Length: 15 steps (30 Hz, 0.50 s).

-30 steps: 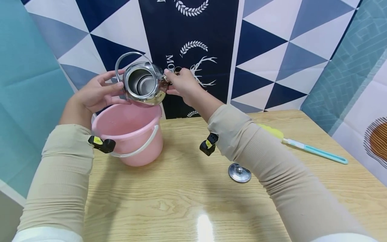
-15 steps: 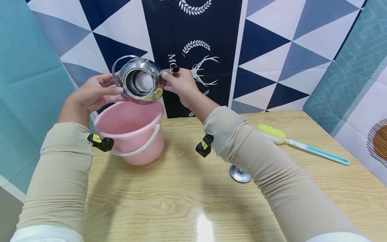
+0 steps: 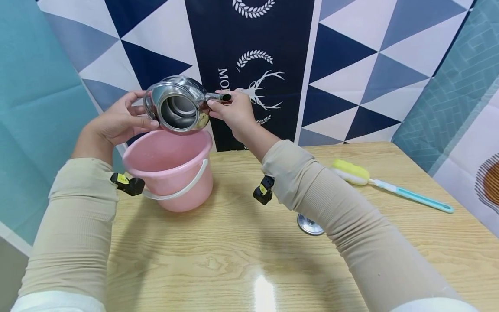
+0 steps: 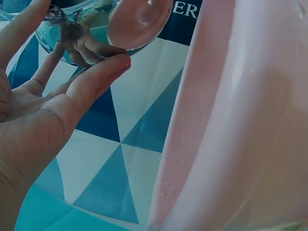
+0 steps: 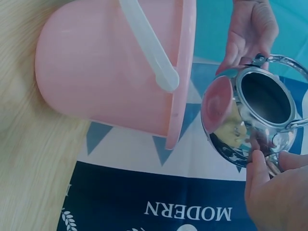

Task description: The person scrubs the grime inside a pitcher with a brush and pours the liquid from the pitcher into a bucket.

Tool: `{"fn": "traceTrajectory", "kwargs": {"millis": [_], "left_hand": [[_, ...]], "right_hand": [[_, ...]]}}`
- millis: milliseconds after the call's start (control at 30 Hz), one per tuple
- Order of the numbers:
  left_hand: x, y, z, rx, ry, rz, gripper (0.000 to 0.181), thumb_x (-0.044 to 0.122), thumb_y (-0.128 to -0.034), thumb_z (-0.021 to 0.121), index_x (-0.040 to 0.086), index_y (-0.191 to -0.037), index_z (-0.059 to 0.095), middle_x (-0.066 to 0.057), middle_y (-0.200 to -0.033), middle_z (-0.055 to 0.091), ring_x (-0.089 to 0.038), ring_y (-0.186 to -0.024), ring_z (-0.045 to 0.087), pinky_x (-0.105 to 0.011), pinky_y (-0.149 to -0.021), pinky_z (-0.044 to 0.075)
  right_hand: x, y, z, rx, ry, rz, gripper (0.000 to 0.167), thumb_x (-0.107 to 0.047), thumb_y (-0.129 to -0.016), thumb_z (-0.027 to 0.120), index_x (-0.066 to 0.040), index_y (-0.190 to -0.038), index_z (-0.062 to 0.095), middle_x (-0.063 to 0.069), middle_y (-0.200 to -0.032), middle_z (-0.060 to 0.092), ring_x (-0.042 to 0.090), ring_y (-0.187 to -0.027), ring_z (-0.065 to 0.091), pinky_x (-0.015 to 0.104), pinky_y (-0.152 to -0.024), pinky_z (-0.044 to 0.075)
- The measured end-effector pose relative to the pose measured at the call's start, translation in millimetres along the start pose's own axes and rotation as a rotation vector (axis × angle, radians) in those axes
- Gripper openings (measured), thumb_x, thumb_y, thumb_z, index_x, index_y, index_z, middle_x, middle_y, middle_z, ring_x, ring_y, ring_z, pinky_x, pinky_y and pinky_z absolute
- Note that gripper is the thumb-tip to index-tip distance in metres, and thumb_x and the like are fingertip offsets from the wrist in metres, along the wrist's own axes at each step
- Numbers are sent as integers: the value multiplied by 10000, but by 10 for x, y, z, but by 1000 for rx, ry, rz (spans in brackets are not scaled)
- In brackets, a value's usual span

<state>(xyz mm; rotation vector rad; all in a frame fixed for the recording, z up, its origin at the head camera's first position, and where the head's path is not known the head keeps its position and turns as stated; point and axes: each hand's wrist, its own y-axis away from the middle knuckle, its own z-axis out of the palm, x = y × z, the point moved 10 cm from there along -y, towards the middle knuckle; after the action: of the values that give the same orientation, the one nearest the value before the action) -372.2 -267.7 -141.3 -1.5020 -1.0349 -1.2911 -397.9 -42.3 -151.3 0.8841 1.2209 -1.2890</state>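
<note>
A shiny metal kettle (image 3: 196,93) is held tilted above the pink bucket (image 3: 169,184), its lidless mouth turned toward me and downward. My left hand (image 3: 117,119) holds the kettle's left side, thumb near the handle's base. In the left wrist view, fingers of the left hand (image 4: 53,101) touch the mirror-like body. My right hand (image 3: 235,112) grips the spout, whose dark end shows above the fingers. The kettle (image 5: 231,115) mirrors the pink of the bucket in the right wrist view. No stream of liquid is visible at the mouth.
A round metal lid (image 3: 309,226) lies on the wooden table (image 3: 218,260), partly covered by my right sleeve. Farther right lies a yellow-and-white sponge brush (image 3: 354,173) with a turquoise handle. Patterned cloth (image 3: 343,73) hangs behind the table.
The kettle has tipped further, its mouth turning downward. Its hoop handle has dropped from above to lie close against the body. Both hands have turned along with it, staying over the bucket.
</note>
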Motion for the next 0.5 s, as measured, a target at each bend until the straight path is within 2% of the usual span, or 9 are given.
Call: {"fn": "traceTrajectory", "kwargs": {"millis": [167, 367, 500], "left_hand": [[2, 3, -14, 3, -38, -11, 836, -166, -789, 689, 195, -1423, 280, -112, -1273, 500, -180, -1002, 638, -275, -783, 577], [13, -12, -24, -8, -23, 4, 901, -206, -769, 680, 222, -1437, 254, -130, -1351, 406, -182, -1033, 640, -270, -783, 574], [51, -6, -19, -8, -30, 29, 901, -218, -765, 672, 226, -1436, 265, -138, -1350, 390, -193, -1023, 639, -270, -780, 575]], "right_hand": [[-12, -6, 14, 5, 33, -33, 449, 44, -895, 657, 22, -1332, 559, 158, -1229, 613, 210, -1019, 670, 209, -791, 559], [-98, 1, 11, 41, 230, -119, 432, -17, -888, 700, -15, -1308, 601, 96, -1221, 607, 142, -991, 628, 166, -819, 524], [-149, 17, 7, 60, 331, -150, 418, -61, -890, 712, -37, -1297, 619, 68, -1251, 583, 125, -934, 587, 172, -790, 516]]}}
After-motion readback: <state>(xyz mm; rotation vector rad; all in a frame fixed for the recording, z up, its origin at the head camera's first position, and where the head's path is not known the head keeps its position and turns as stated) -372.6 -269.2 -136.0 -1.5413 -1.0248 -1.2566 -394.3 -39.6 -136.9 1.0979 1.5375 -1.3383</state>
